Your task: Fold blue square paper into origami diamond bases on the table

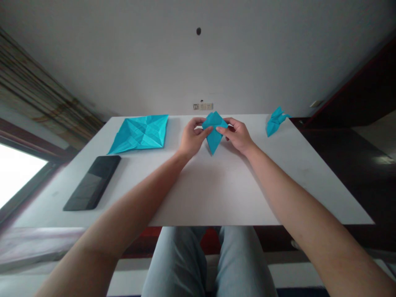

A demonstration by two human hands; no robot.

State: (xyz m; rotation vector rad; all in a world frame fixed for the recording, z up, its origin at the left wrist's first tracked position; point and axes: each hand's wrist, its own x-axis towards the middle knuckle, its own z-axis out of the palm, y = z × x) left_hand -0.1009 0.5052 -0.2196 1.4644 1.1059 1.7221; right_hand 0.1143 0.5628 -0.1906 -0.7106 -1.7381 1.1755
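Observation:
Between both hands is a kite-shaped piece of folded blue paper (214, 142), its long point toward me and just above the table or touching it; I cannot tell which. My left hand (194, 136) pinches its left corner, thumb on the front face and fingers behind. On the right corner, my right hand (238, 134) grips the same way, thumb across the front. The fingers behind the paper are partly hidden. Left of my hands lies an unfolded, creased blue sheet (142, 133). A small folded blue paper figure (275, 121) rests at the far right.
All of this is on a white table (216, 194) whose far edge meets a pale wall (139, 66). A black phone (93, 181) lies at the left. Wall sockets (202, 106) sit just above the far edge. Striped curtains (46, 82) hang at left.

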